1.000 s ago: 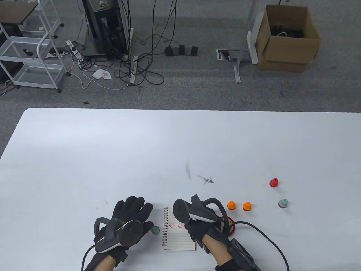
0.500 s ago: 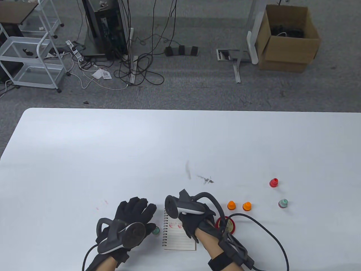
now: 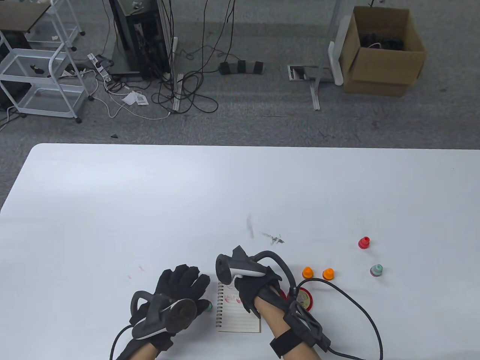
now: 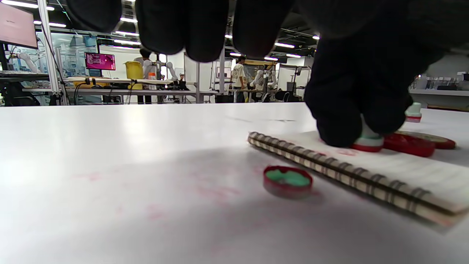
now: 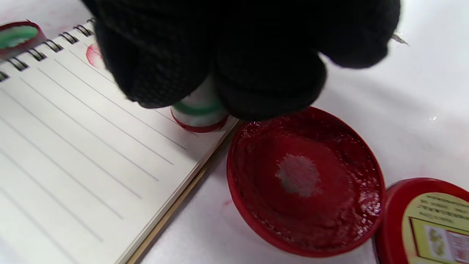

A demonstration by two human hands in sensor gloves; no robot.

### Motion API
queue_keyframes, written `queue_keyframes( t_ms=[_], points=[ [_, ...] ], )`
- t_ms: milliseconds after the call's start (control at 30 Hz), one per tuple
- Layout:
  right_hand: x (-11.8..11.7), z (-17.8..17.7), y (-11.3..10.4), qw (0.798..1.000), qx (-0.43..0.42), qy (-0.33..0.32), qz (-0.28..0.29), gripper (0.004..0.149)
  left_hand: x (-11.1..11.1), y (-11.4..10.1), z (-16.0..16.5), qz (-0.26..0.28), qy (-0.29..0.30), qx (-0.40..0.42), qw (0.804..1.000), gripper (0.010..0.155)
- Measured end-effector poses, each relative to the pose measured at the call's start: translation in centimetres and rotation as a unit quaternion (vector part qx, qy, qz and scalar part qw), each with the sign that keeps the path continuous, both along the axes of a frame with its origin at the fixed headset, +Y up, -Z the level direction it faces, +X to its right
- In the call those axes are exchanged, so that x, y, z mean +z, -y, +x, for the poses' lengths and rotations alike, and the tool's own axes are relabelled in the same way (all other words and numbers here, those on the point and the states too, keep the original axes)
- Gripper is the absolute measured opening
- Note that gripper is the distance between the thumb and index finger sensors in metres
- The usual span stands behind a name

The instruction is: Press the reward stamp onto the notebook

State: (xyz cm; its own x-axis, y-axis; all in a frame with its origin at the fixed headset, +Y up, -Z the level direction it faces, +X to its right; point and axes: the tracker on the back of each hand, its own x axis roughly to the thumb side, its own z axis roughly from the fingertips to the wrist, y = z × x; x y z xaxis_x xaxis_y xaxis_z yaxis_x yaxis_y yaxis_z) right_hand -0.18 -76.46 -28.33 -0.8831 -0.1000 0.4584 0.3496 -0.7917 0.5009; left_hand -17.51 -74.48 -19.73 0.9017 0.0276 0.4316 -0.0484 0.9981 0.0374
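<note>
Right hand (image 5: 234, 55) pinches small white-green-red plastic reward stamp (image 5: 199, 110), base pressed on lined spiral-bound paper notebook (image 5: 73, 146), beside open round red ink pad (image 5: 306, 179). Left hand (image 3: 180, 285), fingers relaxed, beside notebook.

White table (image 3: 150, 195), rounded far-left corner. Grey scuff marks (image 3: 273, 237) near centre; faint pink smears (image 3: 139, 268) toward the near-left. Lying directly on it: spiral-bound lined notebook (image 3: 234, 318) at the near edge; a red cap with green inside (image 4: 288, 180), open side up, just left of the spiral; an open red ink pad (image 5: 306, 180) touching the notebook's right edge, its labelled lid (image 5: 428, 223) beside it; two orange stamps (image 3: 317, 273) side by side; a red stamp (image 3: 363, 242) and a pale green stamp (image 3: 376, 270) further right.
</note>
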Motion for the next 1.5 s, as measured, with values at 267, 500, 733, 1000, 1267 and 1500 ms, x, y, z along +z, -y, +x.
queue_keyframes(
  t_ms=[267,500,733,1000,1267,1500],
  points=[
    [2.5,1.2,-0.3,0.994,-0.051,-0.034,0.092,0.048,-0.4,0.0,-0.4,-0.005,-0.010,0.002,1.000,0.064],
    [3.1,2.2,-0.6,0.988,-0.090,-0.047,0.114,0.047,-0.4,0.2,-0.1,-0.009,-0.006,-0.010,1.000,0.064],
    [4.0,7.0,-3.6,0.950,-0.241,0.000,0.199,0.049,-0.5,0.4,0.1,-0.013,-0.002,-0.007,1.000,0.063],
    [5.6,13.0,-3.7,0.832,-0.475,0.090,0.270,0.049,-0.6,1.6,1.1,-0.035,0.013,-0.037,0.999,0.065],
    [6.6,13.6,-4.6,0.803,-0.517,0.079,0.286,0.049,-1.1,3.5,2.1,-0.096,0.026,-0.084,0.991,0.070],
    [6.9,13.4,-5.1,0.798,-0.521,0.065,0.295,0.049,-1.6,4.4,2.6,-0.115,0.020,-0.103,0.988,0.071]
  ],
)
